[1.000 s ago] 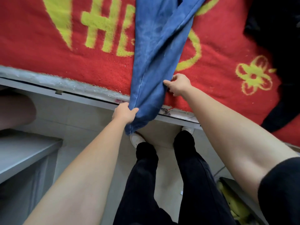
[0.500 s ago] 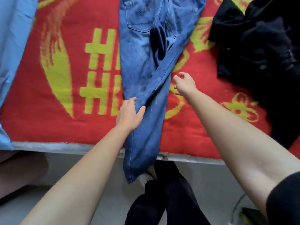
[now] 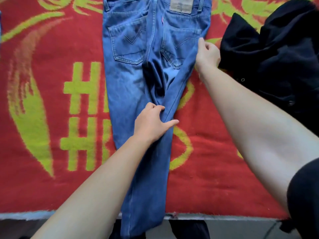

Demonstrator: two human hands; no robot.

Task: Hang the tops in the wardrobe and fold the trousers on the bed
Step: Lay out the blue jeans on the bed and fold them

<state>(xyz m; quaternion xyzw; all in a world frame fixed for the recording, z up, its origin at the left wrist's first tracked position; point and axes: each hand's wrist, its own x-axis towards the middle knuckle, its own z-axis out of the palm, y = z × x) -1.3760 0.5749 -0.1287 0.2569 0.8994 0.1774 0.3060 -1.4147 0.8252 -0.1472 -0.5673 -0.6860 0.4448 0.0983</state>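
Blue jeans (image 3: pixel 127 80) lie back side up on the bed, waistband far, legs running toward me and hanging over the near edge. The right leg crosses over the left one below the seat. My left hand (image 3: pixel 151 123) rests on the legs where they cross, fingers dug into a fold of denim, thumb stretched out to the right. My right hand (image 3: pixel 207 54) is at the jeans' right hip edge, beside the right back pocket, fingers curled at the seam. A black top (image 3: pixel 276 54) lies crumpled right of the jeans.
A red blanket (image 3: pixel 51 100) with yellow-green patterns covers the bed. Its near edge (image 3: pixel 215 216) runs along the bottom of the view, with floor and my dark trouser legs below it. A bit of light blue cloth (image 3: pixel 0 23) shows at the far left.
Both hands moved up the jeans away from the bed's edge, the right from the crossed legs to the hip, the left from the legs' left edge to the crossing. The view tilted farther onto the bed.
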